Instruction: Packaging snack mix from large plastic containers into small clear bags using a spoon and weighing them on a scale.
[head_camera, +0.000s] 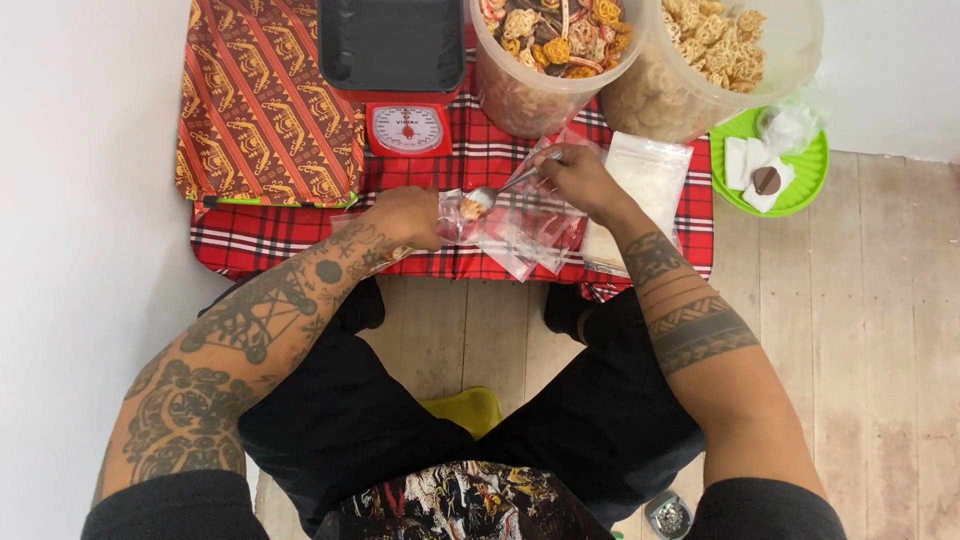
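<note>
- Small clear plastic pouch, just below the red kitchen scale's round white dial.
- Flat stack of clear plastic bags, right of that dial.
- Two clear round plastic tubs, right of the dial.

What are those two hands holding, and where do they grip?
The right hand holds a metal spoon by its handle end. The left hand pinches a clear plastic bag at its open edge, where the spoon's bowl enters.
</note>
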